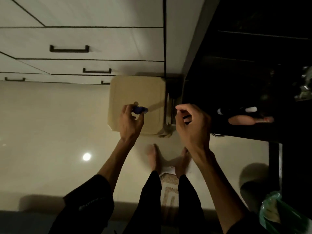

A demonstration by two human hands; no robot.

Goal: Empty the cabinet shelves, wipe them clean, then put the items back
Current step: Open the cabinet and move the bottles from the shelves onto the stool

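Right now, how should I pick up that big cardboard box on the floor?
Take the cardboard box with both hands on its two opposite side edges, coming down from above. It lies flat and wide on the floor, too broad for one hand's fingers.

Glossy pale floor [50, 124], cardboard box [136, 98] on it, patterned mat [170, 188] underfoot

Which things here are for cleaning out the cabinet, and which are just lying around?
For the job:
- small blue item, held in the left hand
- small dark thing, pinched in the right hand
- dark open cabinet
- bottle-like items on its shelf

Just lying about:
- cardboard box on the floor
- white drawers
- green plastic bag
- patterned mat
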